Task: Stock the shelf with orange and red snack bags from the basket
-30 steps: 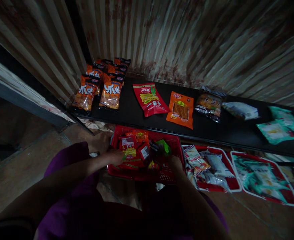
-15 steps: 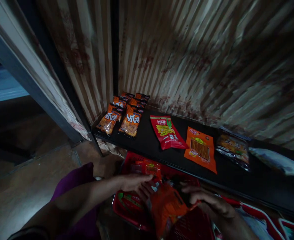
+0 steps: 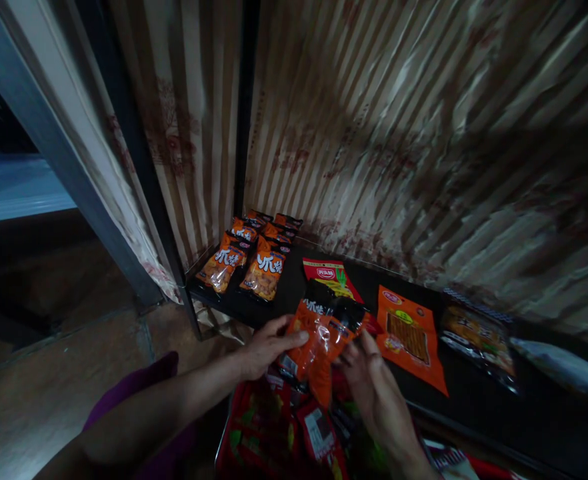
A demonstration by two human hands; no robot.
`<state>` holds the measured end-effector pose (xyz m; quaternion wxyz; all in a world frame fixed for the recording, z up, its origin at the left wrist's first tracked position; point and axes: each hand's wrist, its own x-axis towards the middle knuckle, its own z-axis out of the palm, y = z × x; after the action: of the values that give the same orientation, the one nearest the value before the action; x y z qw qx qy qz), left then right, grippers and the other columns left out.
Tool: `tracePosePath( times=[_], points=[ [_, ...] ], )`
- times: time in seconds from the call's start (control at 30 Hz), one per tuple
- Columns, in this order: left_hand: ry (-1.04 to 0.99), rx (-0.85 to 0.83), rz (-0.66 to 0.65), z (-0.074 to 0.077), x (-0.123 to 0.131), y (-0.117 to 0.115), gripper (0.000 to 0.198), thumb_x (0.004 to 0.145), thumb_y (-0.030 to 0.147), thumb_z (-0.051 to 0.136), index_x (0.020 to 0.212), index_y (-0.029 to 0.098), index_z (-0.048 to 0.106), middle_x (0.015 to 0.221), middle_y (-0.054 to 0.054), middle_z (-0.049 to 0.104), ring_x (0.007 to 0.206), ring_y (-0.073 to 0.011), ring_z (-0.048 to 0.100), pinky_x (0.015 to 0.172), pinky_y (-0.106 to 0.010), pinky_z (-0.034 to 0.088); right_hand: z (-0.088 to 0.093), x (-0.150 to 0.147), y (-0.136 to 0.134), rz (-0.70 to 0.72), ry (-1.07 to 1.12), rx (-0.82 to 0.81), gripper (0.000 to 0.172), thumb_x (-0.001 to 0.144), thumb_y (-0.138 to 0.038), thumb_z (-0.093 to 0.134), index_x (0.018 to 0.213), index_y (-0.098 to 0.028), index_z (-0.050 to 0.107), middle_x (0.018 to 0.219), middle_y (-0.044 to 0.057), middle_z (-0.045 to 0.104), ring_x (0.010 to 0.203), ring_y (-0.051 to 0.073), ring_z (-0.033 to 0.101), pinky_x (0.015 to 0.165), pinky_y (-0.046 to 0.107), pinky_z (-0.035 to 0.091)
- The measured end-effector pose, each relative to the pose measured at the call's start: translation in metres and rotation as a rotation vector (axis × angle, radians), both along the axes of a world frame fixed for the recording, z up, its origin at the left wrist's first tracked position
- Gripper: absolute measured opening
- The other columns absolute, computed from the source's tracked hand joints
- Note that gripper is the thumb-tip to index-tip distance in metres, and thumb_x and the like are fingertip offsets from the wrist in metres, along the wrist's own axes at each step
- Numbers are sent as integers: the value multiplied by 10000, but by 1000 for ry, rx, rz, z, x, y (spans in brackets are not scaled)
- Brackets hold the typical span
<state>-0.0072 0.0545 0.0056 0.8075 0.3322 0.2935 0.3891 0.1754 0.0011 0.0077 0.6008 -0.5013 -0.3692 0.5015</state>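
Observation:
Between my two hands are orange-and-black snack bags (image 3: 319, 333), seemingly two overlapping, raised above the basket's near contents. My left hand (image 3: 267, 350) is closed on the left edge, thumb on top. My right hand (image 3: 371, 383) grips the right side, its fingertips partly hidden behind the bag. Behind them on the black shelf (image 3: 284, 300) lies a red-and-yellow snack bag (image 3: 327, 272), partly covered by the held bags. Below, a red basket (image 3: 221, 433) contains several red packets (image 3: 319, 430).
Several matching orange-and-black bags (image 3: 264, 267) lie in rows at the shelf's left end. Rightward are an orange packet (image 3: 409, 333), a dark clear-fronted packet (image 3: 479, 340) and a pale bag (image 3: 564, 367). A striped curtain (image 3: 374, 133) hangs behind; a dark metal post (image 3: 149, 180) stands left.
Both hands have lifted the orange-and-black snack bags up out of the basket area to the shelf's front edge. The view has tilted slightly upward.

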Motion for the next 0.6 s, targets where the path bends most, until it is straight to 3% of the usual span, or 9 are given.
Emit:
tracePosePath(
  times=[0.13,0.3,0.43,0.6],
  points=[
    [94,120,119,3,8,7,524,709,452,710,1140,188,571,1093,-60,666,994,-218,615,865,-321,463,-22,-9,-4,132,-81,-117,685,760,-423,686,1371,-350,386,1440,43,435,1336,250,369,1063,421,352],
    [251,223,146,-1,16,9,518,713,453,697,1141,196,557,1141,-74,642,1044,-236,590,901,-331,448,-26,-19,-1,96,66,-207,662,710,-399,740,1302,-356,447,1428,24,450,1242,267,487,918,408,494],
    [152,149,110,-1,20,19,496,688,440,724,1091,188,582,1094,-79,660,993,-237,613,865,-338,465,-22,-18,2,-6,106,-261,643,643,-386,791,1230,-339,532,1362,10,527,1201,260,528,931,389,487],
    [46,54,263,-2,20,35,414,663,425,753,973,173,642,989,-58,680,922,-200,621,858,-308,451,-23,-22,-1,-1,127,-259,611,620,-369,807,1181,-319,571,1317,16,566,1214,256,515,976,409,451]
  ],
)
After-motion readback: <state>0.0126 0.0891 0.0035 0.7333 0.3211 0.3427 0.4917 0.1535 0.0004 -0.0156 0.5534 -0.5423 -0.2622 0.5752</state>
